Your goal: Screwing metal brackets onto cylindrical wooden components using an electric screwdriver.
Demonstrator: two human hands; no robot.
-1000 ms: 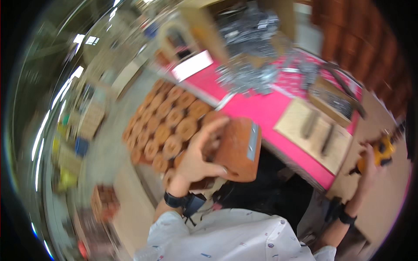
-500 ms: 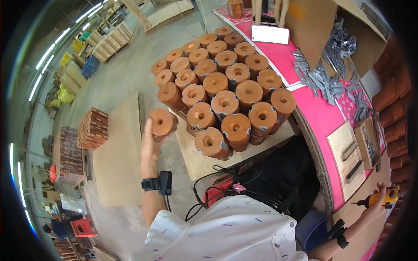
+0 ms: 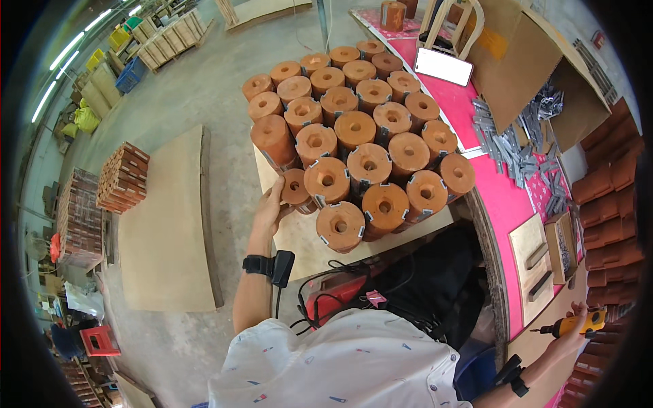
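My left hand (image 3: 270,209) is wrapped round the side of an orange-brown cylinder (image 3: 295,185) with a round hole in its top. That cylinder stands at the left front of a tight group of similar upright cylinders (image 3: 354,131), touching or nearly touching its neighbours. Small grey metal pieces sit on the rims of several of them. The group rests on a pale board (image 3: 299,241). Away to the right, my right hand (image 3: 577,322) grips a yellow and black power drill (image 3: 583,322), its dark bit pointing left.
A pink-topped table (image 3: 500,224) runs along the right, with loose metal strips (image 3: 507,146), a cardboard box (image 3: 524,61), a narrow box of small parts (image 3: 560,248) and a white tablet-like panel (image 3: 443,66). More brown cylinders (image 3: 612,204) are stacked far right. Dark cables (image 3: 309,299) hang near my body.
My left hand has brought its cylinder rightward, from beside the group to against its left front. The drill stays in my right hand. The whole view has shifted slightly.
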